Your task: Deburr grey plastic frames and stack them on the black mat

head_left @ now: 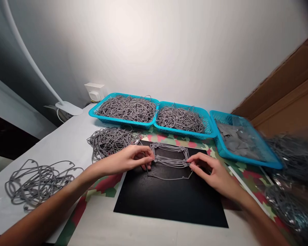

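Note:
Over a black mat (169, 201), my left hand (133, 159) and my right hand (210, 170) each pinch one end of a thin grey rubber gasket (166, 179). Its near strand sags between my fingers and has small tabs on it. Right beyond it, a neat stack of similar grey gaskets (171, 162) lies on the mat in a roughly rectangular outline. My fingertips are close to the stack's near corners, and whether they touch it is hard to tell. Just past my left wrist is a tangled heap of grey gaskets (111, 141).
Two blue baskets (123, 121) (186, 134) of grey gaskets stand along the wall. A third blue basket (246, 158) holds flat grey pieces in plastic. Loose gaskets (41, 184) lie at left, bagged ones (289, 208) at right. A lamp (69, 107) stands back left, cardboard (284, 92) back right.

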`<state>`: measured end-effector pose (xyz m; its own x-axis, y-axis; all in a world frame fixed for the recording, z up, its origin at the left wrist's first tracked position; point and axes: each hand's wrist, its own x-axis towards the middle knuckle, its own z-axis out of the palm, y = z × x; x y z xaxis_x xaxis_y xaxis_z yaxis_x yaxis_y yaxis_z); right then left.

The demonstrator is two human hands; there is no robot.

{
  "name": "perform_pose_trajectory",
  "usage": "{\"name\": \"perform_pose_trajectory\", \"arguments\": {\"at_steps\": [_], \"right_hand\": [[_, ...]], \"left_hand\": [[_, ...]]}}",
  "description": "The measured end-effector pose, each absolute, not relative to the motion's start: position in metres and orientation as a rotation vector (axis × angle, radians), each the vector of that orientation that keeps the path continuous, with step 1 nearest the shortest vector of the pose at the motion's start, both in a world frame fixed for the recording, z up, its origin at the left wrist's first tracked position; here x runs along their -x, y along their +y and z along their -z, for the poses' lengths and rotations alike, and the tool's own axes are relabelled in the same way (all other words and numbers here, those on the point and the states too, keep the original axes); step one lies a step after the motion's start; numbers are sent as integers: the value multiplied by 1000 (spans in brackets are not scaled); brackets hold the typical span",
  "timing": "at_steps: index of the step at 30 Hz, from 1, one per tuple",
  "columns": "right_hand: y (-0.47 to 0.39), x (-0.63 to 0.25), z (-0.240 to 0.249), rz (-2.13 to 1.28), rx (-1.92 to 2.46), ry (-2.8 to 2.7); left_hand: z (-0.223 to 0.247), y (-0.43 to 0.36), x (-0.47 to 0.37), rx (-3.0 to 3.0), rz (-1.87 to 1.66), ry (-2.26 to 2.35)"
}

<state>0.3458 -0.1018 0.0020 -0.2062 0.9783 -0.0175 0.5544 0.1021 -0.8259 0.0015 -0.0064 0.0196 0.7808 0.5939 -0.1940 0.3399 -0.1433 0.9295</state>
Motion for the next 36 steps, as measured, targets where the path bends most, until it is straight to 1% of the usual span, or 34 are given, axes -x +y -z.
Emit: {"name": "perform_pose_trajectory", "arguments": {"at_steps": [3, 8, 11, 15, 23, 30, 32, 36], "right_hand": [[-102, -343, -1, -1009, 1467, -1839], [-110, -333, -6, -1196, 1389, -1731], [-114, -325, -8, -1254, 1320, -1697], [-117, -317, -7, -1251, 1211, -1684], [-120, -316, 2, -1280, 1142, -1656], [-122, -314, 2, -1256, 1131, -1718], [-123, -314, 3, -1194, 1122, -1767], [-122, -313, 1, -992, 1144, -1876]], "left_hand": [[-22, -8, -1, -1791, -218, 711], [-26, -14, -4, -1915, -125, 631], [-24, -21, -13, -1983, -255, 638], [-18, -34, -28, -2045, -468, 643], [-12, -42, -35, -2069, -635, 637], [-8, -48, -47, -1932, -596, 532], [-1, -56, -55, -1870, -603, 505], [9, -68, -67, -1710, -670, 608]]}}
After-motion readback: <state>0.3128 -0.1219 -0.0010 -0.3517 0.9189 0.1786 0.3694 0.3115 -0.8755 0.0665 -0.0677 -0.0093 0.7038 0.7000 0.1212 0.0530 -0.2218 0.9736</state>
